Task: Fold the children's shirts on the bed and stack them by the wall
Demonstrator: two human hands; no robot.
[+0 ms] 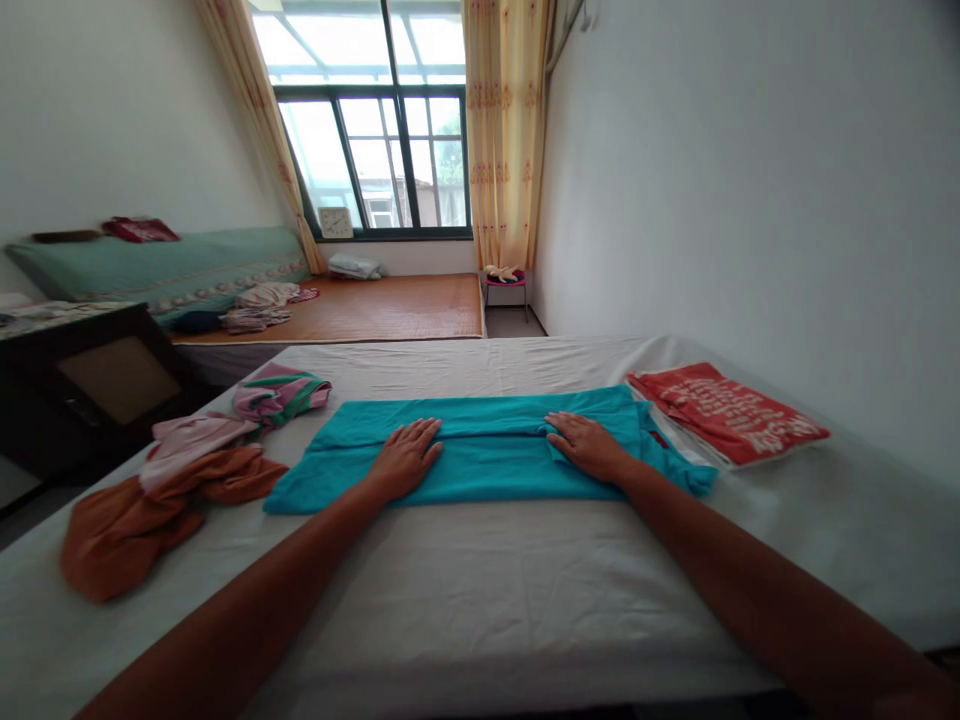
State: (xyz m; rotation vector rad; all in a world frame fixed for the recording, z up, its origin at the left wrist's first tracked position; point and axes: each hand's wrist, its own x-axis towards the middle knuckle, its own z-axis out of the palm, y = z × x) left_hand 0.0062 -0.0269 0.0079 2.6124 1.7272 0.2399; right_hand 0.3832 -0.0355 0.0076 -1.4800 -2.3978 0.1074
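Note:
A teal T-shirt (480,470) lies on the white-sheeted bed, its sides folded in to meet along a lengthwise line. My left hand (409,455) rests flat on the shirt left of its middle, fingers stretched out. Farther right, my right hand (585,442) lies palm down on it near the collar and sleeve end, fingers extended. What looks like a sleeve or collar edge sticks out at the shirt's right end. Just beyond that end is a folded red shirt with white print (731,410).
At the left of the white sheet (525,590) lie rumpled clothes: a brown garment (120,535), a pink one (195,445) and a pink-green one (281,395). Behind stand a mat-covered bed (397,305), a dark cabinet (105,370) and a small pink stool (506,280). A wall borders the right.

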